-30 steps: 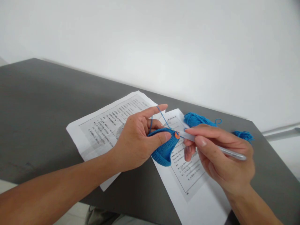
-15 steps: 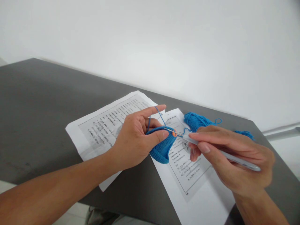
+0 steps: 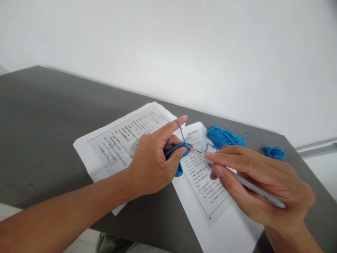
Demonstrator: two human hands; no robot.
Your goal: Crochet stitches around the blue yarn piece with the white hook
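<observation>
observed from the side: left hand (image 3: pixel 155 160), fingers clamped on blue crochet piece (image 3: pixel 179 170) above the desk (image 3: pixel 79 102); right hand (image 3: pixel 263 175), fingers clamped on crochet hook (image 3: pixel 259 192), tip beside orange marker (image 3: pixel 192 148).

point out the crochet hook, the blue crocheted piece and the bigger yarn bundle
Crochet hook (image 3: pixel 255 188), head view, on its handle
Blue crocheted piece (image 3: pixel 179 171), head view, on its lower part
Bigger yarn bundle (image 3: pixel 223 136), head view, middle of its strands

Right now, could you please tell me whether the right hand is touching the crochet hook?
Touching: the head view shows the right hand gripping the crochet hook, thumb and forefinger closed on its pale handle.
</observation>
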